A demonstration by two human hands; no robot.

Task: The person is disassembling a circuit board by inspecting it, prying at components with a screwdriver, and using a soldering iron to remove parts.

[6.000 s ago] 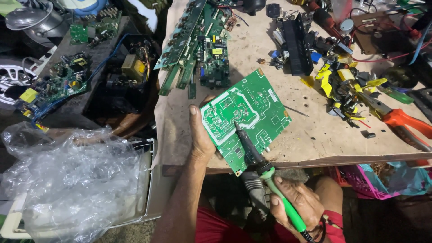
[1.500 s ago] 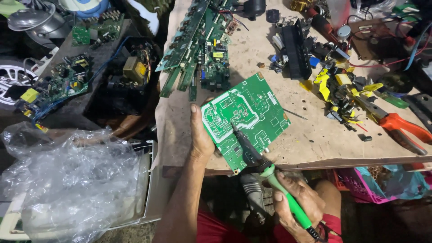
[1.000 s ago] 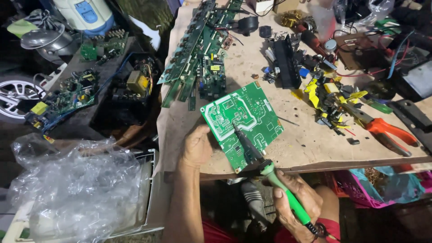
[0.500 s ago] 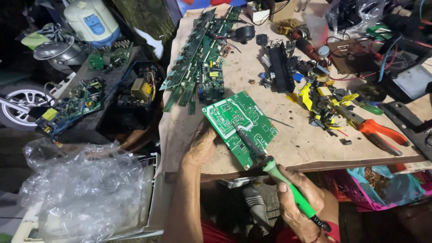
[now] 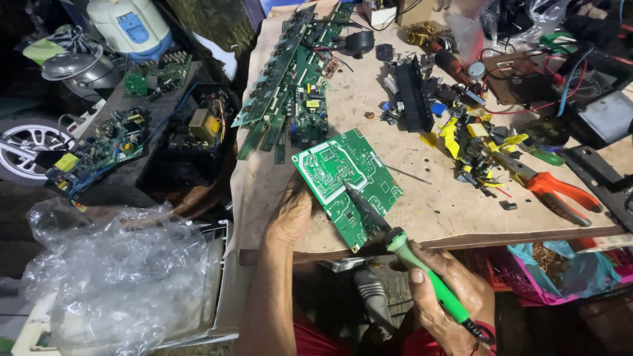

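The green circuit board point(image 5: 347, 184) lies solder side up at the bench's point(image 5: 422, 224) near edge as before, left hand point(image 5: 290, 214) now gripping its left edge where it lay flat, right hand point(image 5: 448, 296) still fisted round the soldering iron point(image 5: 395, 240), tip on board

Crumpled clear plastic bag point(image 5: 115, 277) at lower left, beside the bench. Pink-and-teal printed bag point(image 5: 560, 273) under the bench's right edge, partly hidden. Blue rectangular label point(image 5: 135, 18) on a pale rounded appliance at upper left. No screens or signs in view
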